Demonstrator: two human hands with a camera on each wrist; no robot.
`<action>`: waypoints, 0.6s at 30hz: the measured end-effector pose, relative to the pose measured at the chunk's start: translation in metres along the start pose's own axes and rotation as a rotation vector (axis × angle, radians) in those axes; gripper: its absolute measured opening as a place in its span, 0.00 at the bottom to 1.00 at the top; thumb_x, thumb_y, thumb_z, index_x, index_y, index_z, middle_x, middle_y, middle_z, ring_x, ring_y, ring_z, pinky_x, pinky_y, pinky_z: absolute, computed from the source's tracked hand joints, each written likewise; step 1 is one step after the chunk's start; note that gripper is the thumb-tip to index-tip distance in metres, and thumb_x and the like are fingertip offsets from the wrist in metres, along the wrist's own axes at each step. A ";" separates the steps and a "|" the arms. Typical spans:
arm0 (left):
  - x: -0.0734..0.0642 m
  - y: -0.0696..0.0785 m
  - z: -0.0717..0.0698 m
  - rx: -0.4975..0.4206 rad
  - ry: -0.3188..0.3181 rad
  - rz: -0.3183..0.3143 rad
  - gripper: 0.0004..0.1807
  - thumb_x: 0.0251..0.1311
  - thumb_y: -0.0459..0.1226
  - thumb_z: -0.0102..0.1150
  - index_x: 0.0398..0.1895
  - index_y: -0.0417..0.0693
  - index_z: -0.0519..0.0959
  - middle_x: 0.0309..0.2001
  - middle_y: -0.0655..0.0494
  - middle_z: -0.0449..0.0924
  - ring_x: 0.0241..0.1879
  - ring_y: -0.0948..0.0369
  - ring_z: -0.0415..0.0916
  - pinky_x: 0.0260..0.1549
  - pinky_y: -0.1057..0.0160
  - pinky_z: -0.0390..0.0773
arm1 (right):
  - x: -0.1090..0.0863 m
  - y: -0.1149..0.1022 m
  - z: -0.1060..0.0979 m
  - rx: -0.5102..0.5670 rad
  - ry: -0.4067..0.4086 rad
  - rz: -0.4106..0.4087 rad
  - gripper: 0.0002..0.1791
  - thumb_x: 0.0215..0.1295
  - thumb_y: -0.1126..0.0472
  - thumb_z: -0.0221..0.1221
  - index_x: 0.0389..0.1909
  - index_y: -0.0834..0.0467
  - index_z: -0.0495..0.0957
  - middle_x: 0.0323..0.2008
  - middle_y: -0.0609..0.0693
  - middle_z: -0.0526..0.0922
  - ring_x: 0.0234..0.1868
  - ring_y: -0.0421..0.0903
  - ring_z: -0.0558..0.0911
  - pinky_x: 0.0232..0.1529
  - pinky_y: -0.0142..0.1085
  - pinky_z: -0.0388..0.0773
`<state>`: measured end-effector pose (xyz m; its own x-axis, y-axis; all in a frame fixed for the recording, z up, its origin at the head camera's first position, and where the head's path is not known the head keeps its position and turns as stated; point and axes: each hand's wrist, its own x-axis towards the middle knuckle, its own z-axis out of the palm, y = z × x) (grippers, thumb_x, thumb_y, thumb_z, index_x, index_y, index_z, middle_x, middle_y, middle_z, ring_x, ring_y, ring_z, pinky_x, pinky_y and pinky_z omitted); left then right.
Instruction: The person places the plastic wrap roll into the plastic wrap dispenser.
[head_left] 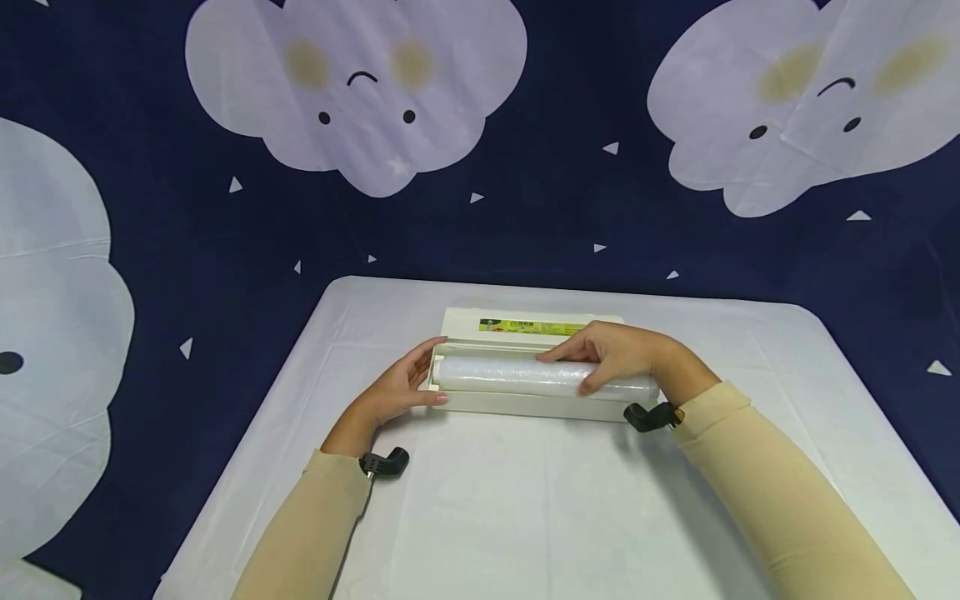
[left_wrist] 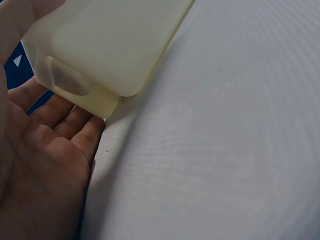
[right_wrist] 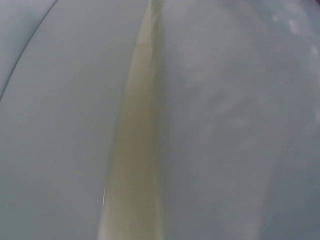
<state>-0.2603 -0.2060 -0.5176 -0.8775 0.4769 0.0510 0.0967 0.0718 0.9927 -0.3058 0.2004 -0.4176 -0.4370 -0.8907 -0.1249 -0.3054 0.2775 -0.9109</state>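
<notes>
A long white cling film box (head_left: pixel 517 403) lies across the table with its lid (head_left: pixel 459 322) folded back, a green and yellow label (head_left: pixel 534 327) on it. Inside sits a shiny roll of cling film (head_left: pixel 487 375), its right end slightly raised over the box edge. My left hand (head_left: pixel 390 390) holds the box's left end, thumb at the front and fingers behind; the left wrist view shows the fingers against the box end (left_wrist: pixel 80 82). From above, my right hand (head_left: pixel 618 350) grips the roll toward its right end. Close up in the right wrist view are the roll (right_wrist: pixel 225 125) and box wall (right_wrist: pixel 65 125).
A white cloth covers the table (head_left: pixel 480 517), whose rounded far corners meet a dark blue backdrop (head_left: pixel 540 225) printed with clouds and small triangles. Black wrist cameras sit on the left cuff (head_left: pixel 384 462) and right cuff (head_left: pixel 651 416).
</notes>
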 end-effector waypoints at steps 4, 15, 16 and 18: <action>0.001 -0.001 0.000 -0.001 -0.001 0.004 0.56 0.52 0.23 0.78 0.83 0.50 0.58 0.80 0.52 0.59 0.78 0.55 0.55 0.76 0.59 0.56 | 0.003 0.001 -0.001 -0.007 -0.001 0.016 0.39 0.55 0.75 0.73 0.71 0.61 0.77 0.66 0.55 0.78 0.67 0.50 0.77 0.66 0.38 0.75; 0.001 -0.002 -0.001 -0.011 0.000 0.005 0.56 0.52 0.23 0.78 0.83 0.51 0.58 0.79 0.51 0.60 0.78 0.55 0.56 0.76 0.58 0.56 | 0.009 0.005 -0.003 0.018 -0.017 0.020 0.40 0.54 0.75 0.74 0.71 0.62 0.76 0.64 0.56 0.80 0.63 0.53 0.80 0.63 0.38 0.78; 0.001 -0.002 -0.001 -0.009 0.000 0.006 0.56 0.52 0.23 0.78 0.83 0.51 0.58 0.79 0.51 0.60 0.78 0.55 0.56 0.76 0.58 0.56 | 0.009 0.005 -0.003 0.015 -0.019 0.018 0.40 0.54 0.75 0.74 0.71 0.62 0.76 0.64 0.56 0.80 0.62 0.53 0.80 0.63 0.38 0.78; 0.000 -0.002 -0.001 -0.013 -0.001 0.008 0.56 0.52 0.23 0.78 0.83 0.50 0.58 0.79 0.50 0.60 0.78 0.54 0.55 0.76 0.58 0.56 | 0.010 0.006 -0.004 0.013 -0.022 0.016 0.39 0.54 0.75 0.74 0.70 0.62 0.76 0.65 0.57 0.80 0.62 0.52 0.80 0.63 0.37 0.77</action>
<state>-0.2615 -0.2072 -0.5194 -0.8762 0.4785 0.0584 0.0973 0.0569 0.9936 -0.3156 0.1946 -0.4231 -0.4232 -0.8938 -0.1482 -0.2871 0.2875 -0.9137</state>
